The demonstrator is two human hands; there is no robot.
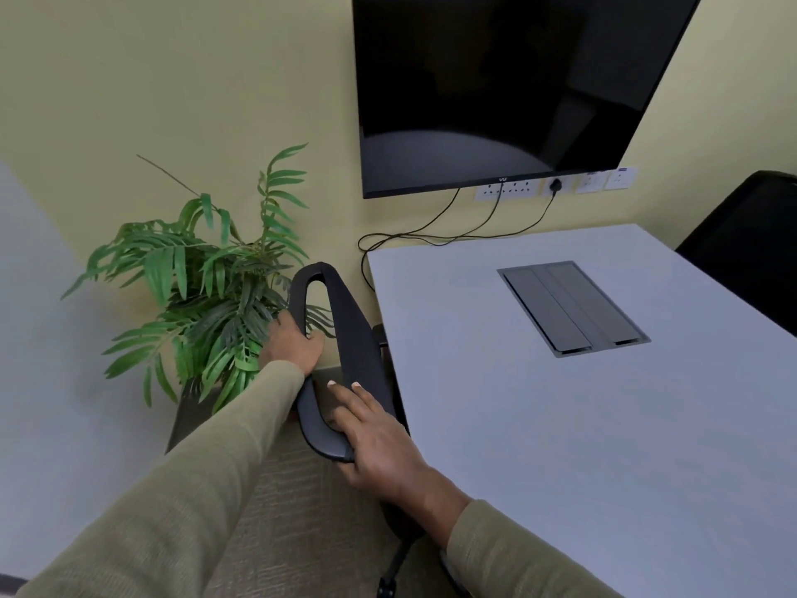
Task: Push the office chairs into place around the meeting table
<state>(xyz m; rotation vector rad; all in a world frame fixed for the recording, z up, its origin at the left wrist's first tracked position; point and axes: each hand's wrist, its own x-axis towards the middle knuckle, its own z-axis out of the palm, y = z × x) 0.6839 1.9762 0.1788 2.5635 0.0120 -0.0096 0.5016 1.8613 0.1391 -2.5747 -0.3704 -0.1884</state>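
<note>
A black loop-shaped plastic chair back [360,343] stands just beside the pale grey tabletop [560,425]. The left hand [293,343] and right hand [375,442] both grip it.

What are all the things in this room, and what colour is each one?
chair: one, black, at the table's left edge
second chair: one, black, at the table's right side
table: one, light grey, right of middle
cable box: one, dark grey, set into the tabletop
screen: one, black, on the wall beyond the table
wall sockets: several, white, under the screen
cables: a few, black, hanging below the screen
plant: one, green, in the corner left of the chair
left hand: one, grips the chair back's far part
right hand: one, holds the chair back's near end
</note>
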